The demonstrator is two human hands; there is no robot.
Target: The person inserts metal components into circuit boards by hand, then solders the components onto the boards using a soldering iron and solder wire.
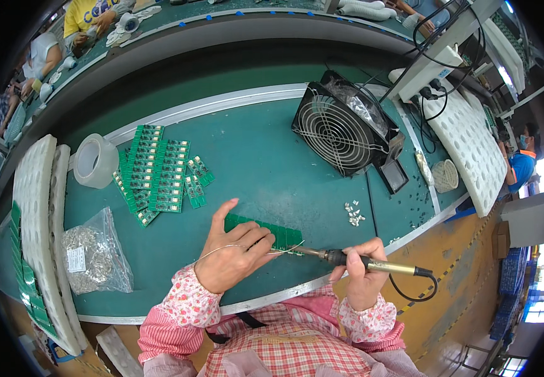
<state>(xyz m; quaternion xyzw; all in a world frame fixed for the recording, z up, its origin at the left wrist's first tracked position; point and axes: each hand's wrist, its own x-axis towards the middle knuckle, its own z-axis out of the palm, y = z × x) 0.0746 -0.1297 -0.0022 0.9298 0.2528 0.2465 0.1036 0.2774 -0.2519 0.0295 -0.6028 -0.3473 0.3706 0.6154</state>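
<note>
Wrapped around the handle of a soldering iron (393, 267), the right hand (365, 276) points its thin metal tip leftward. Pinched in the left hand (233, 251) is a thin, silvery wire (220, 247), which crosses the back of that hand and emerges beyond the fingers, its end near the iron's tip. Between the hands, a long green circuit panel (284, 235) lies on the green workbench (247, 166). Its left part sits beneath the left hand, partly hidden; its right end lies by the iron's tip, left of the right hand. Whether the tip touches the panel is too small to tell.

Farther left are overlapping strips of populated circuit boards (170, 179), a roll of clear tape (94, 161) and, nearer, a clear bag of small metal parts (96, 254). At far right stands a black fan (338, 133); nearer lie loose metal pieces (354, 215).
</note>
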